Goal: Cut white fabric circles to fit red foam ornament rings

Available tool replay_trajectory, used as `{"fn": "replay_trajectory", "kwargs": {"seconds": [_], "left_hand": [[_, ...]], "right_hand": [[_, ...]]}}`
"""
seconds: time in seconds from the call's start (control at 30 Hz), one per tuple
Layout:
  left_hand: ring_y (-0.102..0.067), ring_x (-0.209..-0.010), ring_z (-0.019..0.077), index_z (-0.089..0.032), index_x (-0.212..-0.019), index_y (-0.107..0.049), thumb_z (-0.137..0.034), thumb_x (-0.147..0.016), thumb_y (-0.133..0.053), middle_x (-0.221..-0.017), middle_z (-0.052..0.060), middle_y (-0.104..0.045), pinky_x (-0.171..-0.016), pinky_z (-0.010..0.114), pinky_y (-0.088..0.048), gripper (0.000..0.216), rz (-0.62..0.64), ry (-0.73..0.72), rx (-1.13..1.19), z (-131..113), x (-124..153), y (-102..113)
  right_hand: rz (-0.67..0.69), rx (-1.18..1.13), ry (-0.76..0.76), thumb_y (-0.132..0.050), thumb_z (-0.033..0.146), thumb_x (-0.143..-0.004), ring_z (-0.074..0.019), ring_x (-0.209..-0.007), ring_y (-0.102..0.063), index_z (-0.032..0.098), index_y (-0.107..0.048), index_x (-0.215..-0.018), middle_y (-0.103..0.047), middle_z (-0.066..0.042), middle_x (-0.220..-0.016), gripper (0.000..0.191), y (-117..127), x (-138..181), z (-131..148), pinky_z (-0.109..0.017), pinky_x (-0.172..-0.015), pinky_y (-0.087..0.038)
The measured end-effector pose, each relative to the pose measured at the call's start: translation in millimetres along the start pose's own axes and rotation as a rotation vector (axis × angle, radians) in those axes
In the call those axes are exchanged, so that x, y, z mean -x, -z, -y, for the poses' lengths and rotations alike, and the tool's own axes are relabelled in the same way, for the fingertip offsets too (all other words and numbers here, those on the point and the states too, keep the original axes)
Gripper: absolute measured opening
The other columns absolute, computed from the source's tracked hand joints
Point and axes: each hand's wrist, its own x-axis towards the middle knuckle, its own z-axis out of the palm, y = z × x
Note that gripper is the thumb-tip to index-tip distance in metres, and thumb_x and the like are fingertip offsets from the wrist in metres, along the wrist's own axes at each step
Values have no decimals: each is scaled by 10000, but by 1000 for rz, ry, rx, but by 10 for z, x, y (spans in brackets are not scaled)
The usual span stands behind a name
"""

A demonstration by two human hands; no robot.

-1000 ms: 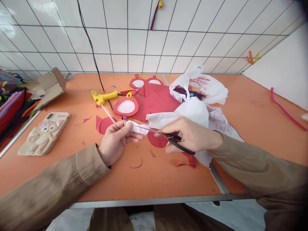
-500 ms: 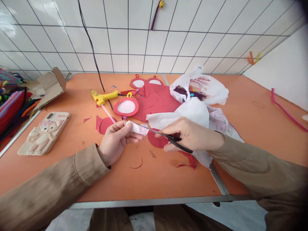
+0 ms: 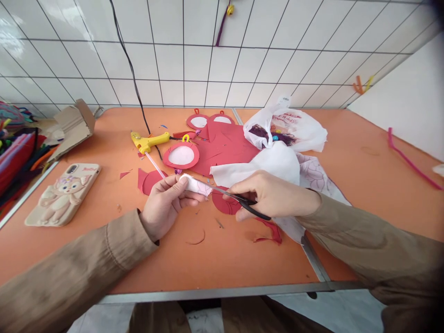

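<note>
Between thumb and fingers, my left hand (image 3: 169,196) pinches a small white piece of fabric (image 3: 199,186) with faint purple lines drawn on it. My right hand (image 3: 265,196) grips black-handled scissors (image 3: 255,210), whose blades point left along the upper edge of the white piece. Under the blades lies a red disc (image 3: 225,202) with dark lines. Just beyond my left hand is a red ring with a white centre (image 3: 181,156) and a yellow loop on top. A larger white cloth (image 3: 256,166) lies behind my right hand.
A yellow glue gun (image 3: 149,141) with its black cord lies at back left. Nearby are a phone in a cartoon case (image 3: 64,194), red sheets (image 3: 229,145), a white plastic bag (image 3: 308,132) with purple tassels, red scraps (image 3: 268,231) and a cardboard box (image 3: 74,125).
The scissor blades have closed further along the edge of the white piece, and the handles have drawn together. Both hands stay nearly in place; the view has shifted slightly.
</note>
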Motion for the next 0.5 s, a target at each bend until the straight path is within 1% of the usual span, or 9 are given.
{"fn": "replay_trajectory", "kwargs": {"seconds": [0.1, 0.23, 0.3, 0.33, 0.4, 0.5], "left_hand": [[-701, -587, 138, -129, -707, -664, -342, -672, -829, -645, 56, -735, -541, 172, -549, 272, -19, -13, 12, -2, -8, 2], [-705, -602, 147, -126, -708, -678, -343, -651, -840, -668, 68, -741, -550, 183, -553, 277, -45, -26, 14, 0, -10, 5], [-701, -595, 148, -125, -711, -680, -344, -664, -831, -651, 66, -734, -553, 191, -553, 271, -35, -24, 6, 1, -10, 9], [-700, -594, 149, -125, -712, -679, -347, -670, -827, -645, 64, -731, -554, 194, -553, 270, -27, -23, 1, 0, -11, 12], [-700, -596, 151, -128, -716, -672, -353, -684, -817, -645, 63, -730, -552, 197, -550, 270, -21, -30, -12, -8, -16, 19], [-703, -605, 156, -131, -714, -657, -361, -705, -800, -655, 69, -732, -555, 205, -549, 271, -51, -77, -34, -34, -31, 29]], "right_hand": [[18, 70, -43, -721, 386, -742, -79, -553, -312, 162, -522, -667, -381, 62, -588, 309, 5, 6, 14, -238, -511, -243], [-6, 120, -40, -727, 464, -718, -79, -530, -281, 189, -393, -626, -382, 65, -567, 443, 23, 9, 46, -242, -508, -236], [-42, 131, -52, -715, 462, -729, -83, -528, -279, 198, -357, -624, -378, 66, -560, 457, 20, 5, 60, -245, -512, -241], [-60, 137, -62, -711, 450, -733, -86, -528, -289, 199, -360, -632, -382, 65, -561, 443, 12, 4, 70, -245, -515, -248], [-88, 156, -82, -717, 431, -728, -92, -533, -330, 199, -415, -687, -422, 61, -581, 384, -18, 8, 101, -246, -527, -264], [-64, 238, -111, -738, 422, -698, -108, -535, -396, 199, -490, -838, -502, 51, -621, 363, -81, 34, 176, -251, -526, -253]]}}
